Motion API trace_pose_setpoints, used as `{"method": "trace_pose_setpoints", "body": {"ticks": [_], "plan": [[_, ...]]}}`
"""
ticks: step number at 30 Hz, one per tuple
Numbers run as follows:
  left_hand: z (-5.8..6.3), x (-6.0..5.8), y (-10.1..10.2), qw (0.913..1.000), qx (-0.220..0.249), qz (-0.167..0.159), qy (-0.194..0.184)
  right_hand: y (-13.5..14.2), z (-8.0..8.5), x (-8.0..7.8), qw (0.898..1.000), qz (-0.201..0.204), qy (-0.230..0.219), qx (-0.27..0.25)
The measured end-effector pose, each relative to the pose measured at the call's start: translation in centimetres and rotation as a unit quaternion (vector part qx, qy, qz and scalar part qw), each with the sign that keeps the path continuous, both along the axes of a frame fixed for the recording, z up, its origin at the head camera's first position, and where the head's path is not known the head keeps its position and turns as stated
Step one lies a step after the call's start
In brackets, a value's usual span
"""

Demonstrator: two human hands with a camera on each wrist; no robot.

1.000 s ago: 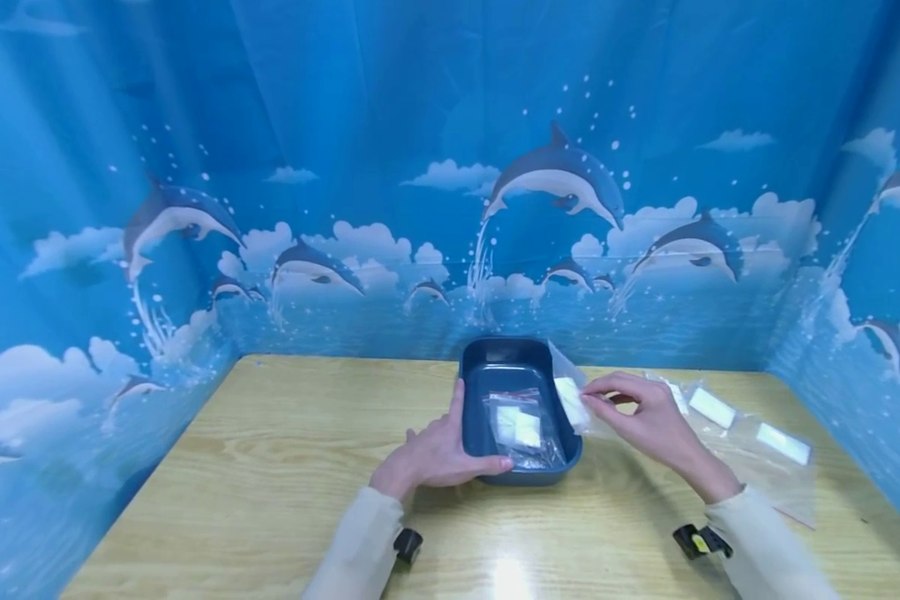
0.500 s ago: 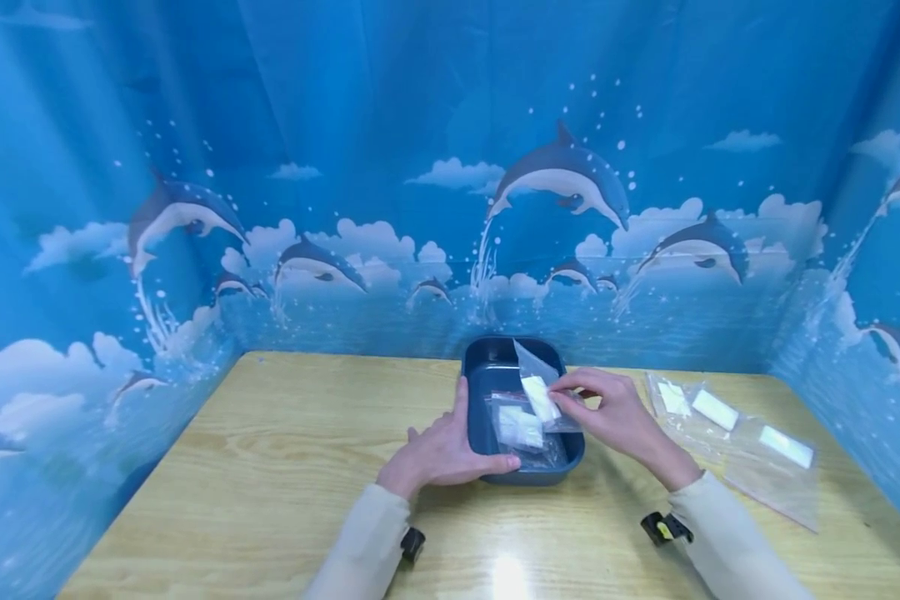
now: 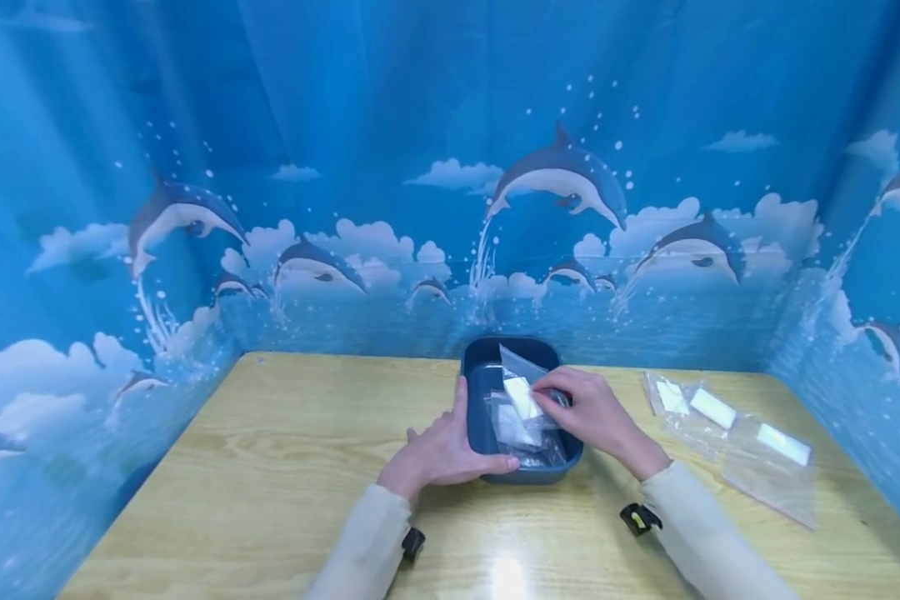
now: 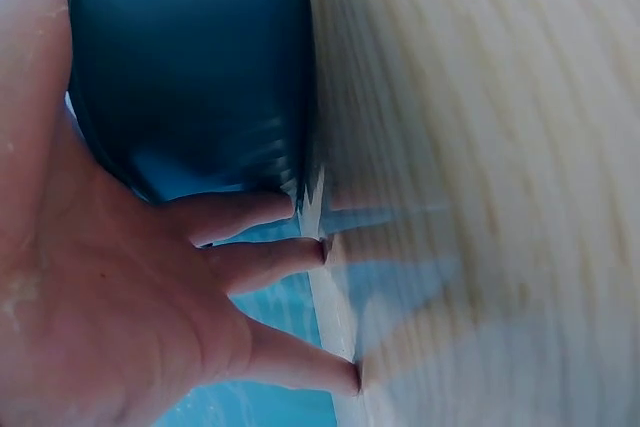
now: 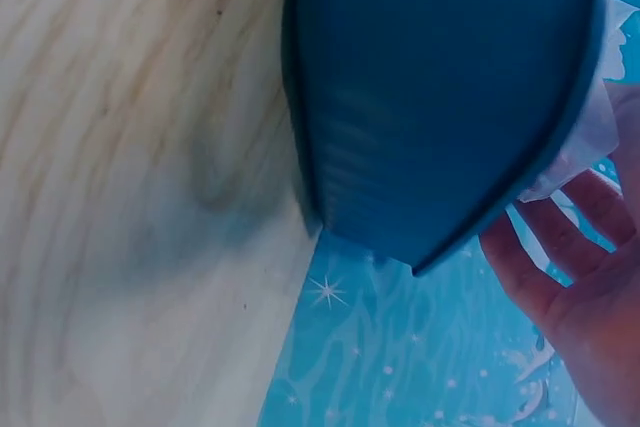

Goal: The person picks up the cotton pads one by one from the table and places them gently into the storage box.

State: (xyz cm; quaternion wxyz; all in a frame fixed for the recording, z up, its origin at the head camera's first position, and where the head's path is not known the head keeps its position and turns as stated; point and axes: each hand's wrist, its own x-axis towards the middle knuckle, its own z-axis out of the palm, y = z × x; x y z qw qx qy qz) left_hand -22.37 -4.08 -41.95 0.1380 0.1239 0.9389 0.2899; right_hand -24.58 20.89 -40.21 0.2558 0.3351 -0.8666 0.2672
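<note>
A dark blue box (image 3: 543, 476) stands on the table near its back edge. My left hand (image 3: 446, 450) lies along its left side, thumb across the near side. In the left wrist view the fingers (image 4: 300, 359) are spread straight, tips at the tabletop beside the box. Over the box, my right hand (image 3: 588, 412) pinches a clear zip-lock bag (image 3: 523, 397) with a white piece inside. Below it in the box lie other clear bags (image 3: 504, 427) with white contents, partly hidden by the held bag. The right wrist view shows the held bag (image 5: 580, 152) behind the box's rim.
Several more zip-lock bags (image 3: 778, 467) with white pieces lie overlapping on the table's right. The wooden table (image 3: 270, 467) extends left and front. A blue dolphin-print curtain (image 3: 390, 167) hangs behind the table and at both sides.
My right hand has carried the pinched zip-lock bag leftward from the box's right rim to over its middle. The left hand stays at the box.
</note>
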Motion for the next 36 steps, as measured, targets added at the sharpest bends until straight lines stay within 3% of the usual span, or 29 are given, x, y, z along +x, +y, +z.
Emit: {"method": "trace_pose_setpoints", "body": {"ticks": [12,20,23,26,32,36], "plan": [[-0.1,0.2,0.2,1.0000,0.000,0.005,0.001,-1.2,-0.3,0.2,0.997,-0.053,-0.028,0.056],[0.0,0.1,0.2,1.0000,0.006,0.002,0.003,0.0,0.1,1.0,0.996,-0.077,-0.003,0.048],[0.0,0.0,0.0,0.9999,0.011,0.001,0.007,0.7,0.6,1.3,0.993,-0.097,-0.017,0.059],[0.1,0.0,0.0,0.9998,0.016,0.000,0.007,1.4,0.9,1.6,0.987,-0.128,-0.052,0.082],[0.0,0.1,-0.1,0.9996,0.027,-0.003,0.008,3.0,1.2,2.1,0.963,-0.195,-0.131,0.135],[0.0,0.1,-0.2,0.9996,0.027,-0.003,0.010,4.2,1.1,2.4,0.953,-0.217,-0.146,0.152]]}}
